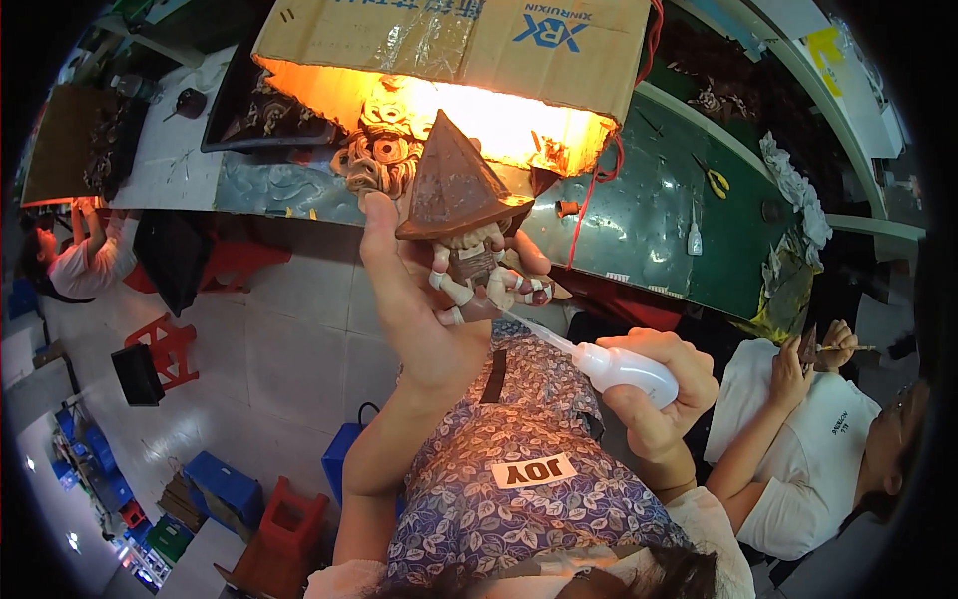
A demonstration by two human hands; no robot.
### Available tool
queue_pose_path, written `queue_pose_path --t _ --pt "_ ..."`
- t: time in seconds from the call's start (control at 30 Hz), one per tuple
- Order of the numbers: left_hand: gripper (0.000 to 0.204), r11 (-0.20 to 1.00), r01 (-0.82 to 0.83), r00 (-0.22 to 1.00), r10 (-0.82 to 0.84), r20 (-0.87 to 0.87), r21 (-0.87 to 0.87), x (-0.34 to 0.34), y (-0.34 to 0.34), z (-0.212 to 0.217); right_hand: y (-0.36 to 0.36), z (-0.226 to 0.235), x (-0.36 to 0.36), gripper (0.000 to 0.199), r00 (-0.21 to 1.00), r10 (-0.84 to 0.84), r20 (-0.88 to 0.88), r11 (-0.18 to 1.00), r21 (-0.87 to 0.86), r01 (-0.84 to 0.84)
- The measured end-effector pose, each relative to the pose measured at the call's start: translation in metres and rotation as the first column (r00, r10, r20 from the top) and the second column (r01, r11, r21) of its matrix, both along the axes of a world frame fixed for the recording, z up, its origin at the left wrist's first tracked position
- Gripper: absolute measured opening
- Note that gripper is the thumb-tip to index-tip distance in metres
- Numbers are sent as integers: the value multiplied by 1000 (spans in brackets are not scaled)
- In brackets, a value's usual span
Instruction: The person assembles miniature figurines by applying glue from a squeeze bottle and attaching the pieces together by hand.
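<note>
My left hand (409, 319) is closed around a small figurine (457, 185), holding it up in front of the lit box. The figurine has a large brown pyramid-shaped head and a pale body with bent limbs wrapped in white bands. In my right hand (669, 389) is a white squeeze bottle (631, 373) with a long thin nozzle. The nozzle points up and left, its tip at the figurine's lower body; whether it touches I cannot tell. Just behind my left thumb sits a brown sculpted piece with curled shapes (384, 150).
A cardboard box (399, 45), glowing inside, stands on the green-topped table (639, 230). Red wire (597, 190) hangs down its right side. Yellow-handled pliers (717, 182) and another small white bottle (694, 238) lie rightward. A black tray (264, 110) is left. A co-worker (798, 439) sits close at right.
</note>
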State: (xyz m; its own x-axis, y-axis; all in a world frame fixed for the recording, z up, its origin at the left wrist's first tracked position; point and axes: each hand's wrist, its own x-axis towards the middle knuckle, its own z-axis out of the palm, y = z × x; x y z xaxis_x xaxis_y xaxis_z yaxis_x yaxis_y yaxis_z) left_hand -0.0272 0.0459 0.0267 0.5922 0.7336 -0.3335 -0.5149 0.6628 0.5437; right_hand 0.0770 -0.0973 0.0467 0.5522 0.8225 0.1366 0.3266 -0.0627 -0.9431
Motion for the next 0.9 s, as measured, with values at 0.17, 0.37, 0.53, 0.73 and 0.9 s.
queue_pose_path --t 0.17,0.37,0.53,0.73,0.9 --pt "64 1000 -3 1000 3 -3 31 -3 0 -7 0 -5 11 31 985 149 88 982 102 -158" --pt "63 1000 -4 1000 3 9 27 -5 -2 -11 0 -3 12 31 982 157 106 984 71 -165" --pt "64 998 -30 1000 30 -1 51 -2 -2 -12 -1 1 13 29 982 153 112 986 43 -158" --pt "64 997 -53 999 52 16 59 -1 -3 -12 -2 3 12 26 986 143 85 989 27 -146" --pt "65 993 -45 999 47 -18 111 -2 -3 -14 -2 6 10 23 989 136 55 991 -1 -136"
